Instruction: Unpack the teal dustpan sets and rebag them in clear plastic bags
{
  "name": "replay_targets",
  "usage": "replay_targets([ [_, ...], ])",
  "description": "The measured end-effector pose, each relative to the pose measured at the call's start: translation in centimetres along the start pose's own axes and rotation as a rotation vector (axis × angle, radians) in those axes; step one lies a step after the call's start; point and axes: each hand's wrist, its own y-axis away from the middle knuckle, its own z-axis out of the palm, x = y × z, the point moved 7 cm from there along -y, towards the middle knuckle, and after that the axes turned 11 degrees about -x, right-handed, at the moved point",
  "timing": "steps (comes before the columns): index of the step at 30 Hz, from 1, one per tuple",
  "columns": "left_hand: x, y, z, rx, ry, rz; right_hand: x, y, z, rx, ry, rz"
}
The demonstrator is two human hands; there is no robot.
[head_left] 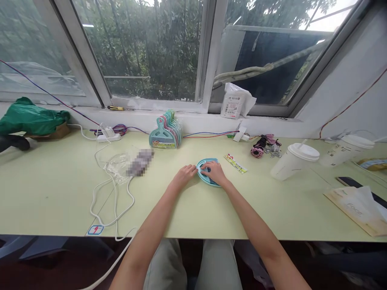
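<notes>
At the left of the table [175, 205], a white cable [116, 201] runs towards the front edge, beside crumpled clear wrapping [116, 167]. Next, a row of packaged brush sets [165, 133] stands along the back edge.

Near the middle, nearer the back edge than the front, the left hand [186, 175] has its fingers bunched against the left end of a blue dustpan set [208, 181]; I cannot tell whether they pinch it. The set lies on the table between the hands. From its right, the right hand [215, 171] reaches over it, thumb and fingers curled and slightly apart; its grip is unclear too.

The step in hand seems to be working on the set with both hands; the next move probably calls for the left hand to steady it as the right works.

Just to the right, a printed card [235, 164] lies flat, apart from the set.
</notes>
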Motion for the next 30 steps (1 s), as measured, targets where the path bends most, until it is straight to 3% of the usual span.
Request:
replay_targets([
  [4, -1.0, -0.5, 0.7, -0.085, 0.204, -0.153, 0.2, -0.5, 0.3, -0.015, 0.055, 0.039],
  [10, -1.2, -1.1, 0.6, -0.07, 0.275, -0.2, -0.8, -1.0, 0.8, -0.063, 0.183, 0.101],
  [13, -1.6, -0.7, -0.4, 0.046, 0.325, -0.203, -1.5, -0.4, 0.4, -0.019, 0.206, 0.146],
  [15, -2.1, -0.1, -1.6, 0.202, 0.402, -0.204, -1.3, 0.1, 0.1, -0.007, 0.158, 0.212],
  [18, -3.4, 1.0, -2.5, 0.47, 0.71, -0.298, -0.1, 1.3, -1.3, 0.138, 0.025, 0.394],
  [20, -3.2, 0.6, -1.1, 0.466, 1.096, -0.339, 0.3, 1.9, -2.0, 0.267, -0.097, 0.446],
  [22, -1.3, -0.8, 1.4, 0.252, 1.485, -0.312, 0.1, 1.8, -2.4, 0.36, -0.223, 0.398],
  [24, 0.2, -1.9, 2.8, 0.148, 1.692, -0.267, -0.3, 1.3, -2.9, 0.42, -0.327, 0.296],
  [27, -1.2, -1.9, 3.5, 0.302, 1.795, -0.371, 0.8, 1.3, -4.1, 0.485, -0.415, 0.195],
  [30, -4.9, 0.0, 3.9, 0.471, 1.884, -0.65, 4.8, 3.0, -5.5, 0.575, -0.274, 0.346],
])
